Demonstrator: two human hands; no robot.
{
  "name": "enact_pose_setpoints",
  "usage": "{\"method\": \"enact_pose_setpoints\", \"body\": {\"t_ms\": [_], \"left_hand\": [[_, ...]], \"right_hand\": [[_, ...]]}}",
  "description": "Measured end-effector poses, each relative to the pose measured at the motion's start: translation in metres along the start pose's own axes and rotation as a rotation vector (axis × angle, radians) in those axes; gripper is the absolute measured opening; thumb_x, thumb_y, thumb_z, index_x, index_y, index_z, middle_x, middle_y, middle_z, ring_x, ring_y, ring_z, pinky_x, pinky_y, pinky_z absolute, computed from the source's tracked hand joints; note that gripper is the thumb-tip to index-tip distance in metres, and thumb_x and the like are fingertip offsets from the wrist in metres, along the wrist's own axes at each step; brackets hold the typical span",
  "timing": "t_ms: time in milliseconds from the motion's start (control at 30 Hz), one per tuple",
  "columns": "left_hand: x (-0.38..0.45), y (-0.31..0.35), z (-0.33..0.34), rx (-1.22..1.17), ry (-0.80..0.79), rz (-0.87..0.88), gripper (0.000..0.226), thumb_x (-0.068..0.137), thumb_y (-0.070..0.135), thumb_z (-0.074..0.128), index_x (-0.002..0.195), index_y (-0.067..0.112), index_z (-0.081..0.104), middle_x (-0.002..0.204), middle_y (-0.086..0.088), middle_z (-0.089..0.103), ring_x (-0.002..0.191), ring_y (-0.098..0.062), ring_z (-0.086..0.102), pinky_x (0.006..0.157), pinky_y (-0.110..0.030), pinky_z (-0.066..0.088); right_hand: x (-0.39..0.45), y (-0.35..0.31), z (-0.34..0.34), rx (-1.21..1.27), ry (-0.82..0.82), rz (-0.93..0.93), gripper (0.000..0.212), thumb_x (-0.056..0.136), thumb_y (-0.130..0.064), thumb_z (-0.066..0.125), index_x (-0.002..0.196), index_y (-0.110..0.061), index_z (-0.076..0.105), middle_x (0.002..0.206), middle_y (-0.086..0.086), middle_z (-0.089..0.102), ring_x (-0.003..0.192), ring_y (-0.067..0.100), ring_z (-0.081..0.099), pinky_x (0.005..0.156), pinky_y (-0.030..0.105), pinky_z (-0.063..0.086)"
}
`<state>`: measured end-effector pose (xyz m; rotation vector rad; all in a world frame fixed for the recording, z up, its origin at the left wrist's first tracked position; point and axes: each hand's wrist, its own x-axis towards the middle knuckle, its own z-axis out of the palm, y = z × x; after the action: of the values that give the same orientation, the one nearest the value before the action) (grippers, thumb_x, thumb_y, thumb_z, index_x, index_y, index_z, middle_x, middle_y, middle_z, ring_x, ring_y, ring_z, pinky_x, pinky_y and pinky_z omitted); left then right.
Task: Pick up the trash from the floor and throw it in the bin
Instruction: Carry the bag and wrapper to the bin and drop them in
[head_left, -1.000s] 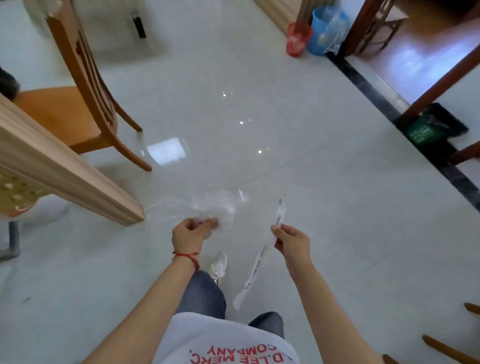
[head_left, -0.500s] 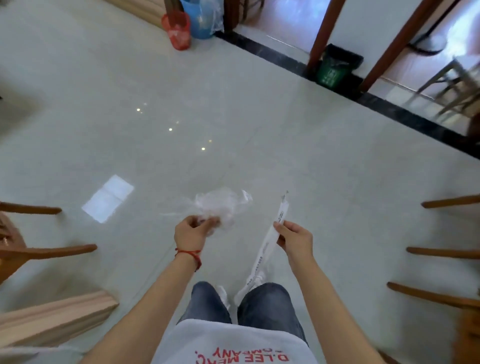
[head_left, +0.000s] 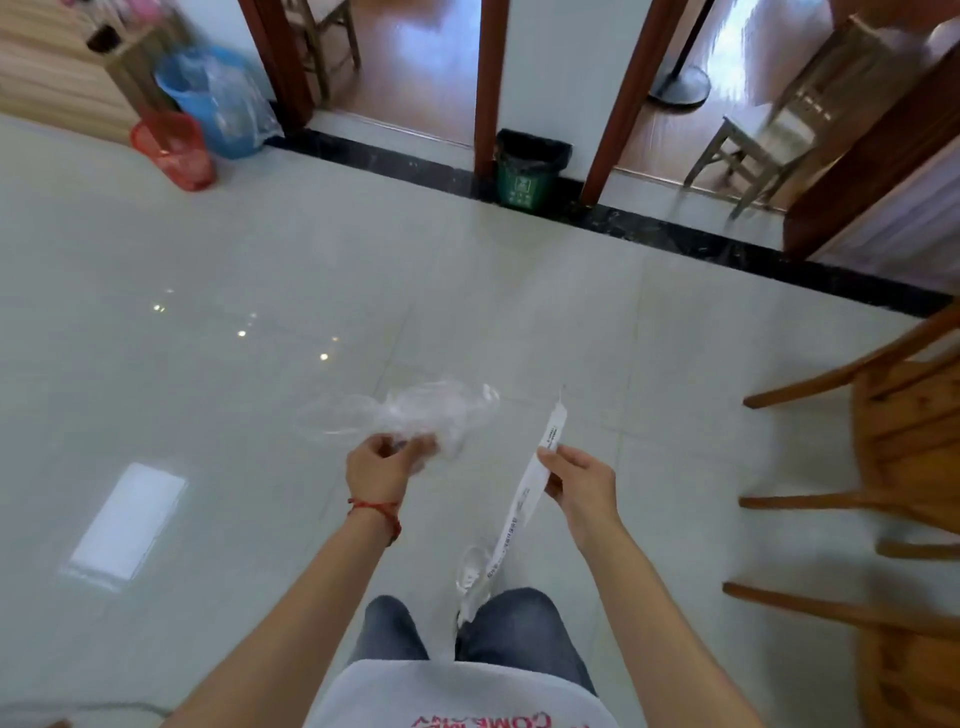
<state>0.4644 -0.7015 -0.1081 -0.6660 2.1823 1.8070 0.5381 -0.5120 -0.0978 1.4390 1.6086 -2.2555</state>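
We found the floor (head_left: 218, 270) tiled, smooth and glossy. The clear wrapper (head_left: 431, 413) looked like thin crinkled plastic; the white strip (head_left: 524, 499) papery and matt. The green bin (head_left: 524, 171) carried a black plastic liner. The chair (head_left: 893, 441) was varnished wood.

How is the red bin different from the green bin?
The red bin looks see-through like a mesh basket; the green bin is solid with a black liner. The red bin stands beside a blue bin; the green bin stands alone against the wall between two doorways. Both sit on the floor.
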Motion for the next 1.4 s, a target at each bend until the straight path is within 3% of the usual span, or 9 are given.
{"method": "enact_pose_setpoints", "body": {"t_ms": [133,367,533,667,800,967,1133,1267,1400], "left_hand": [[0.034,0.040,0.045,-0.021,-0.033,0.018,0.028,0.066,0.013,0.079,0.063,0.005,0.052,0.070,-0.014,0.055,0.068,-0.026,0.058,0.072,-0.038,0.055],[0.111,0.092,0.106,-0.027,-0.060,-0.009,0.031,0.065,0.014,0.080,0.058,0.010,0.050,0.070,-0.014,0.056,0.070,-0.027,0.059,0.074,-0.039,0.056],[0.192,0.139,0.156,-0.026,-0.112,-0.022,0.026,0.066,0.013,0.079,0.066,0.004,0.055,0.076,-0.016,0.057,0.075,-0.027,0.060,0.073,-0.037,0.056],[0.256,0.185,0.193,0.007,-0.135,-0.023,0.026,0.067,0.014,0.079,0.071,-0.001,0.059,0.077,-0.017,0.058,0.073,-0.026,0.058,0.073,-0.036,0.056],[0.311,0.234,0.231,0.002,-0.172,0.004,0.026,0.066,0.013,0.079,0.059,0.008,0.054,0.068,-0.012,0.056,0.065,-0.023,0.057,0.064,-0.027,0.054],[0.367,0.274,0.282,0.012,-0.170,-0.015,0.028,0.065,0.012,0.080,0.058,0.010,0.052,0.059,-0.003,0.051,0.056,-0.015,0.053,0.052,-0.014,0.053],[0.431,0.308,0.346,0.026,-0.140,-0.038,0.027,0.064,0.016,0.081,0.058,0.013,0.054,0.061,-0.002,0.056,0.049,-0.005,0.057,0.060,-0.021,0.052],[0.474,0.342,0.401,0.004,-0.134,-0.059,0.022,0.066,0.015,0.080,0.066,0.005,0.060,0.068,-0.007,0.061,0.058,-0.013,0.058,0.050,-0.012,0.051],[0.515,0.376,0.449,0.012,-0.118,-0.046,0.037,0.068,0.016,0.078,0.087,-0.012,0.062,0.084,-0.019,0.064,0.068,-0.019,0.060,0.053,-0.011,0.052]], "right_hand": [[0.045,-0.059,0.007,0.013,0.011,-0.030,0.006,0.079,0.001,0.066,0.079,-0.004,0.069,0.077,0.009,0.068,0.071,0.020,0.064,0.070,0.029,0.054],[0.122,-0.125,0.032,0.061,0.030,-0.004,0.006,0.079,0.001,0.066,0.081,-0.004,0.068,0.076,0.009,0.068,0.069,0.020,0.063,0.069,0.028,0.054],[0.196,-0.178,0.066,0.105,0.068,0.007,0.006,0.079,0.002,0.066,0.083,-0.002,0.067,0.078,0.010,0.067,0.071,0.020,0.062,0.069,0.028,0.055],[0.250,-0.229,0.094,0.111,0.122,0.025,0.006,0.078,0.001,0.067,0.083,-0.002,0.067,0.080,0.009,0.067,0.073,0.021,0.063,0.068,0.029,0.054],[0.299,-0.278,0.114,0.123,0.140,0.030,0.006,0.078,-0.001,0.068,0.078,-0.007,0.067,0.080,0.008,0.068,0.074,0.021,0.064,0.068,0.029,0.054],[0.359,-0.329,0.129,0.151,0.164,0.057,0.005,0.077,-0.001,0.069,0.080,-0.003,0.067,0.085,0.014,0.066,0.079,0.025,0.061,0.081,0.038,0.054],[0.441,-0.388,0.137,0.140,0.143,0.070,0.017,0.077,-0.001,0.069,0.093,0.003,0.067,0.084,0.014,0.065,0.077,0.024,0.060,0.078,0.035,0.054],[0.508,-0.445,0.141,0.154,0.141,0.085,0.009,0.077,-0.003,0.070,0.086,-0.003,0.068,0.084,0.011,0.067,0.077,0.023,0.062,0.075,0.033,0.054],[0.565,-0.496,0.142,0.153,0.136,0.119,0.014,0.077,-0.002,0.069,0.091,0.001,0.066,0.080,0.010,0.067,0.073,0.020,0.063,0.067,0.028,0.053]]}}
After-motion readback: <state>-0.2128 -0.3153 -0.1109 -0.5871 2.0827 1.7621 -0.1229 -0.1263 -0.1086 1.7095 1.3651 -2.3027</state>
